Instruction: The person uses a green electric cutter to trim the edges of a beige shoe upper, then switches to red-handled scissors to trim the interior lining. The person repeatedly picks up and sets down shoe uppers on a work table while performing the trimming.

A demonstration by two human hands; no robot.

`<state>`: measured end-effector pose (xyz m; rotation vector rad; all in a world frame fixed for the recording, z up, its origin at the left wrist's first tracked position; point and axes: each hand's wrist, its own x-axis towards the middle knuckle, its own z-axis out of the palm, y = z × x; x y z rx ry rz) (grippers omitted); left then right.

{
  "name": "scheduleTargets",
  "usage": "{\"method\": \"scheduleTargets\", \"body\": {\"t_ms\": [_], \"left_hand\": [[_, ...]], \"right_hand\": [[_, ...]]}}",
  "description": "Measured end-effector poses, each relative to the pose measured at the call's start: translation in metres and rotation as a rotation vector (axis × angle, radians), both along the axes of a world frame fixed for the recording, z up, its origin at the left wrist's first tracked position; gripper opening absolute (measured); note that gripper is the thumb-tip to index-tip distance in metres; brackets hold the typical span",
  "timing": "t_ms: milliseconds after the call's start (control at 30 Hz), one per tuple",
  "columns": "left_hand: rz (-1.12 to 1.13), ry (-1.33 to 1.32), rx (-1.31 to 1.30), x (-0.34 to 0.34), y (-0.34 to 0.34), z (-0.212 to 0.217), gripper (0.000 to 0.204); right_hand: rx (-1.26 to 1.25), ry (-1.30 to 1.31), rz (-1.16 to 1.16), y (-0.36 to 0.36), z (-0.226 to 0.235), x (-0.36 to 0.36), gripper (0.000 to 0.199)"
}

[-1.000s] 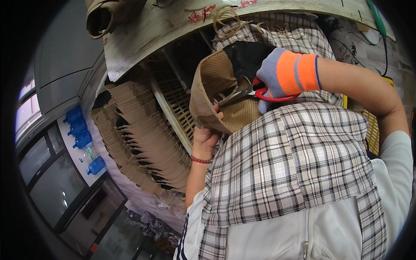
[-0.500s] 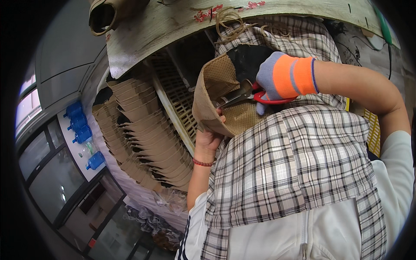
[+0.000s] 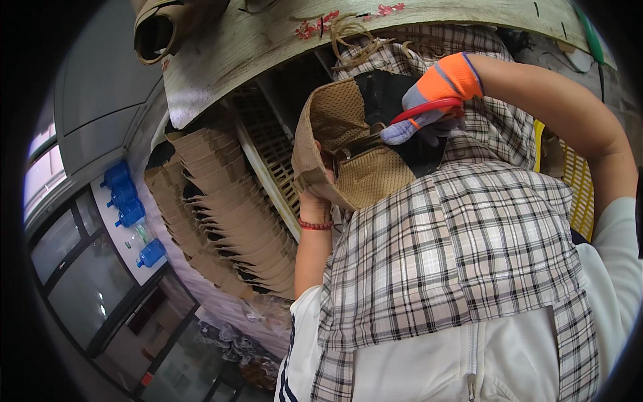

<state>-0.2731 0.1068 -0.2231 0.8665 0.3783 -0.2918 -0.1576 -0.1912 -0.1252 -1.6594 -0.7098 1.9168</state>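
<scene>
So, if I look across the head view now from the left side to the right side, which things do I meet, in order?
Blue bottles → stacked tan pieces → bare left hand → gloved right hand → yellow slatted basket.

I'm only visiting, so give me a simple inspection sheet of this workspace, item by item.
Surface: pale, worn tabletop with red marks.
Job's things: hollow tan textured piece, partly black; red-handled metal scissors reaching inside it.
Clutter: looped thin beige cord at the tabletop's edge; nested tan pieces stacked at left.
Hands: bare left hand holds the piece; right hand, gloved in grey and orange, grips the scissors.
Cables: thin dark line at upper right, possibly a cable.
Surroundings: blue plastic jugs at left; yellow slotted plastic basket at right.
</scene>
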Motion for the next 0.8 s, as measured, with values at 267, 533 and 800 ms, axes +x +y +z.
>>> {"method": "scheduleTargets", "body": {"t_ms": [267, 533, 800], "left_hand": [[-0.154, -0.147, 0.213, 0.009, -0.001, 0.007, 0.042], [-0.121, -0.041, 0.131, 0.010, 0.001, 0.016, 0.055], [-0.099, -0.044, 0.002, 0.010, -0.003, 0.022, 0.055]], "right_hand": [[0.044, -0.039, -0.056, 0.011, 0.031, 0.005, 0.097], [-0.093, -0.073, -0.073, 0.021, 0.015, -0.002, 0.095], [-0.069, -0.319, -0.149, 0.011, -0.004, -0.032, 0.077]]}}
